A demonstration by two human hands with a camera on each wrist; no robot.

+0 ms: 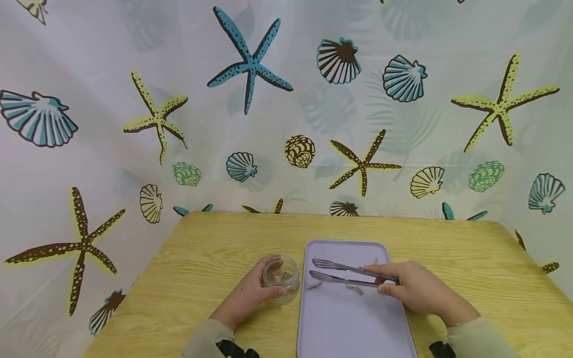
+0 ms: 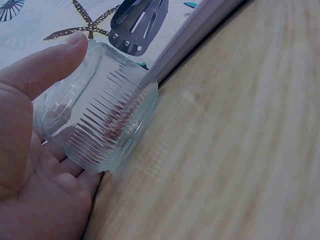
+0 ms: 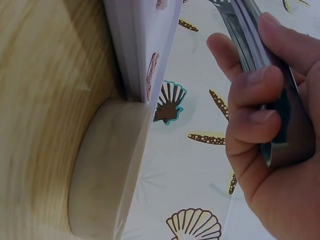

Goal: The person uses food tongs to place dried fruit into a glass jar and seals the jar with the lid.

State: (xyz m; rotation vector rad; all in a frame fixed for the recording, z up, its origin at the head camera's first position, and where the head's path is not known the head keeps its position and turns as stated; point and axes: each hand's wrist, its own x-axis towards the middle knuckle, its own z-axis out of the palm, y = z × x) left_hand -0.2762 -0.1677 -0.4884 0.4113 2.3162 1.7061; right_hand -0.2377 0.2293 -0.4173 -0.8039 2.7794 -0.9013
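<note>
My left hand (image 1: 246, 296) grips a small clear glass jar (image 1: 290, 288) just left of the lilac tray (image 1: 353, 328). Ribbed sides show on the jar in the left wrist view, with reddish-brown bits (image 2: 116, 121) at its bottom. Over the tray, my right hand (image 1: 418, 288) holds metal tongs (image 3: 292, 125), fingers curled round their arms. The tongs' slotted heads (image 1: 323, 276) point left toward the jar and stand apart with nothing between them. Several thin brownish strips lie on the tray's far part, one strip (image 1: 355, 289) beneath the tongs and another strip (image 1: 315, 285) near the left rim.
A round, pale wooden piece (image 3: 107, 170) rests on the table beside the tray, mostly hidden by my right hand in the head view. The wood-grain table (image 1: 233, 238) ends at a white curtain (image 1: 277, 194) printed with starfish and shells.
</note>
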